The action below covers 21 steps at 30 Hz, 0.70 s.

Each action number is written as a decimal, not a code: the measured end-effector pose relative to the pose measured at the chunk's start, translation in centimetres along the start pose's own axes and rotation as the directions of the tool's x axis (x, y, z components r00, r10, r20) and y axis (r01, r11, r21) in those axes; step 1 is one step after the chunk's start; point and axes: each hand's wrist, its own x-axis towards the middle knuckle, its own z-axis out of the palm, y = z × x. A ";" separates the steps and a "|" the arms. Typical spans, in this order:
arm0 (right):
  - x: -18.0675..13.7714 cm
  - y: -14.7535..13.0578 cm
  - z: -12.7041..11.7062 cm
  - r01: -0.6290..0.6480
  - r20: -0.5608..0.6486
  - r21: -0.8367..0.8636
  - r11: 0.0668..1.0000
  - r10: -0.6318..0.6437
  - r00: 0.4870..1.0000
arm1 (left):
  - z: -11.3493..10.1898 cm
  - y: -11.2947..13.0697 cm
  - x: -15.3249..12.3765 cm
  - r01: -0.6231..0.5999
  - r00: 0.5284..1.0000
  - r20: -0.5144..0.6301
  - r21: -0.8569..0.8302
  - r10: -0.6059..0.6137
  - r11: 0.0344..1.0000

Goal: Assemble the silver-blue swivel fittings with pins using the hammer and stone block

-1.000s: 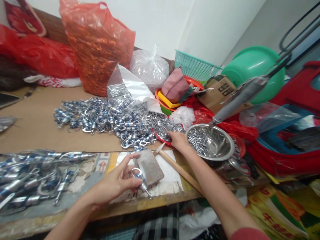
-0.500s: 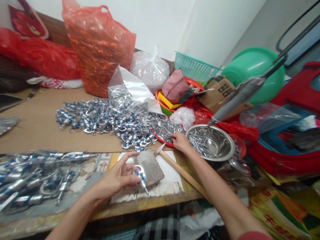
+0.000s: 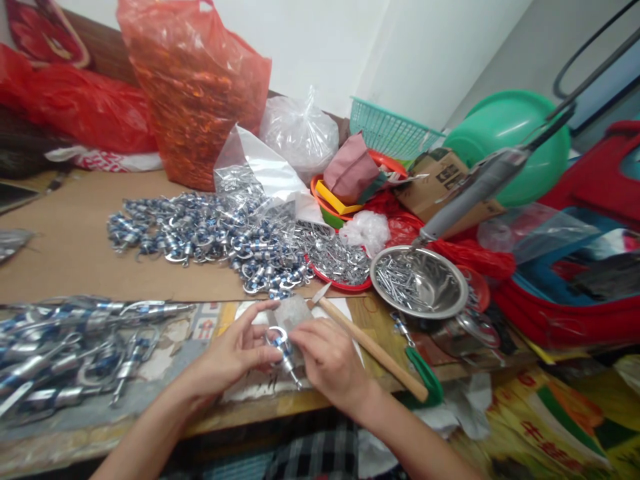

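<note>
My left hand (image 3: 231, 357) pinches a small silver and blue metal clasp (image 3: 281, 348) over a grey block (image 3: 293, 315) near the table's front edge. My right hand (image 3: 327, 360) has its fingers closed against the same clasp from the right; what sits in its fingertips is too small to make out. A wooden-handled hammer (image 3: 367, 347) lies just right of my hands. Behind it are a red dish of small metal parts (image 3: 333, 257) and a steel bowl of pins (image 3: 420, 280).
A heap of silver and blue clasps (image 3: 210, 240) covers the cardboard mid-table, and more clasps (image 3: 70, 353) lie at the left front. Red and clear plastic bags, a green basket (image 3: 390, 133), a green basin (image 3: 505, 130) and a hanging grey power tool (image 3: 475, 190) crowd the back and right.
My right hand left the red dish of metal parts and came back to the clasp held by my left hand. My left hand stayed in place.
</note>
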 end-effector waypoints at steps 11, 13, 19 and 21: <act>-1.6 -3.4 1.0 -0.104 0.075 -0.338 0.936 0.136 0.988 | 0.4 0.1 -0.2 -0.003 1.000 -0.023 -0.042 0.002 0.999; -2.0 -3.7 1.0 -0.162 0.078 -0.279 0.947 0.190 0.979 | 0.3 0.0 -0.1 -0.003 1.000 -0.018 -0.043 0.002 0.999; -3.0 -0.4 -0.7 -0.288 -0.031 0.005 0.958 0.288 0.957 | 0.1 -0.2 0.1 0.022 0.999 -0.023 -0.013 -0.022 1.000; -3.6 2.2 -1.4 -0.382 -0.161 -0.104 0.918 0.364 0.917 | 0.1 -0.2 0.1 0.024 0.999 -0.033 -0.006 -0.024 1.000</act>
